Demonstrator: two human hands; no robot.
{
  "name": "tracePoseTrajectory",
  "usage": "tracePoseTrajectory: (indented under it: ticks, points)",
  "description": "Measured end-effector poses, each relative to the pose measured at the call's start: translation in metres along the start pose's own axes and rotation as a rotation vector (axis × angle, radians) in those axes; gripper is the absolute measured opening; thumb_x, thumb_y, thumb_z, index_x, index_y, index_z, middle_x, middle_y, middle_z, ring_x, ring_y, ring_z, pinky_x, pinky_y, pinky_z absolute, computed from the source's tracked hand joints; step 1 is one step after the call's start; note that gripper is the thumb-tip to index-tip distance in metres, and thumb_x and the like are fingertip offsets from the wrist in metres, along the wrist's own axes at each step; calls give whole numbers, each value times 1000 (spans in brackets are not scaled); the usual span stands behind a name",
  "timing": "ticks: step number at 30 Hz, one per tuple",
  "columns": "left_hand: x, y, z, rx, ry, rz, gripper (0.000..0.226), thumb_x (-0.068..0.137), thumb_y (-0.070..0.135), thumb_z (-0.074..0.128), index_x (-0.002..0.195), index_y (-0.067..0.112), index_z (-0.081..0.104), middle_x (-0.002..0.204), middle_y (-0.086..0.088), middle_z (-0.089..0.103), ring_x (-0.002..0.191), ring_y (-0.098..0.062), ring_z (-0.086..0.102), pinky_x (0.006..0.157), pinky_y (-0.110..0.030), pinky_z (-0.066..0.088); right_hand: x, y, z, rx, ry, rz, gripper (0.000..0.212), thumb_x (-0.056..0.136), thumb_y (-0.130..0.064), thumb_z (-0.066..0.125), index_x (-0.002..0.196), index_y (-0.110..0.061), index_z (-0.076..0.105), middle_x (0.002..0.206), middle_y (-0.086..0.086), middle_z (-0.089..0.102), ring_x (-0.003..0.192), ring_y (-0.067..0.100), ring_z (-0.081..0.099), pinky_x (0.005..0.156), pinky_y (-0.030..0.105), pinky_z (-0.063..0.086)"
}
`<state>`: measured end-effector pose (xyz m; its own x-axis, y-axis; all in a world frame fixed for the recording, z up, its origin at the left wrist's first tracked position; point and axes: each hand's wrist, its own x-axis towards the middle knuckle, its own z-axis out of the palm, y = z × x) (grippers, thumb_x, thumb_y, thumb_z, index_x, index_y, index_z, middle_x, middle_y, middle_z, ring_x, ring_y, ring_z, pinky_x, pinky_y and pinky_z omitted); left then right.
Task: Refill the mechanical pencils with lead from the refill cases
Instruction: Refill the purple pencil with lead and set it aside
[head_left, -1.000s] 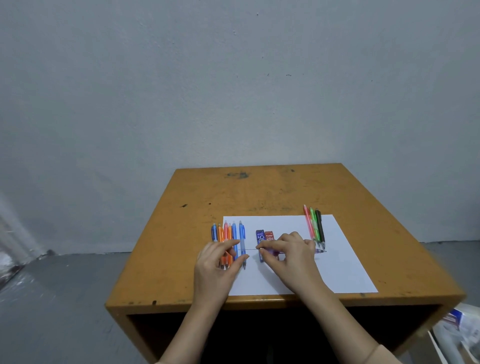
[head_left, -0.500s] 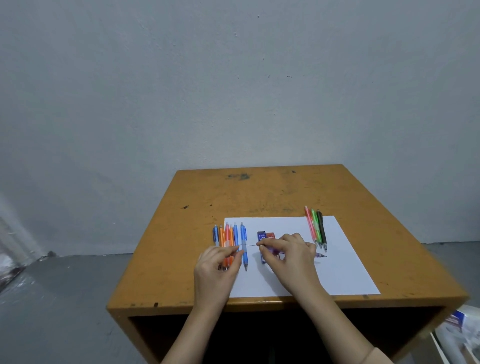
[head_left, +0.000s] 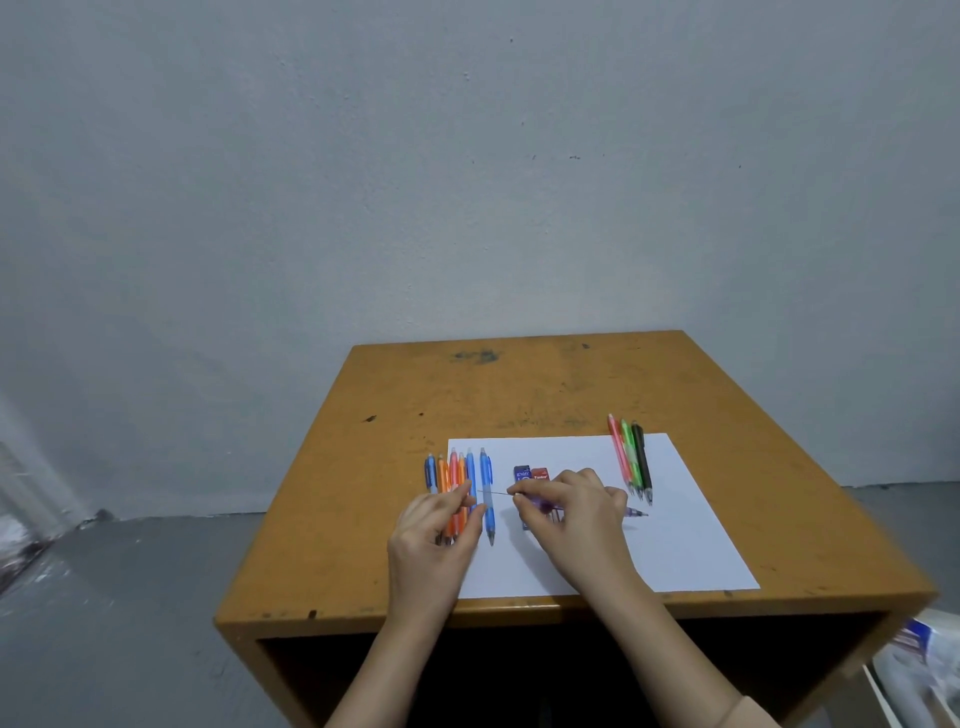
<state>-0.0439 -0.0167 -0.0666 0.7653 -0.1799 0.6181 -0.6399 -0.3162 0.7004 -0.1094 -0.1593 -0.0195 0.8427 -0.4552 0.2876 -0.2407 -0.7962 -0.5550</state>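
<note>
Pinching a thin lead (head_left: 493, 493) between thumb and forefinger, the left hand (head_left: 436, 530) sits over the row of blue and orange pencils (head_left: 457, 480). The right hand (head_left: 576, 512) is curled round a purple pencil (head_left: 544, 503), tip pointing right over the paper (head_left: 675, 545), and the lead's far end reaches its fingertips. Just behind them are the refill cases (head_left: 531, 473), one blue and one red, with white lettering too blurred to read. Three more pencils (head_left: 631, 460), pink, green and black, lie at the sheet's far right corner on the table (head_left: 519, 384).
</note>
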Motion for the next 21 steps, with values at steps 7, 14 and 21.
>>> tracePoseTrajectory:
  ticks: [7,14,21]
  points:
    - [-1,-2,2,40,-45,130,36,75,19,79,110,13,71,97,12,68,92,-3,58,74,-37,56,0,-3,2,7,-3,-15,24,93,-45,51,111,-43,66,109,-12,63,107,8,42,81,30,19]
    - [-1,-3,4,42,-127,211,42,87,49,56,111,18,71,97,11,69,93,1,55,72,-31,51,-2,-10,6,40,-8,-24,26,92,-45,52,116,-43,64,106,-12,63,106,7,44,80,29,19]
    - [1,-1,2,-6,-158,190,42,81,43,63,117,21,67,104,18,64,100,0,55,78,-35,53,1,-10,1,93,-46,-14,21,93,-41,55,110,-36,65,110,-14,64,109,6,45,80,30,20]
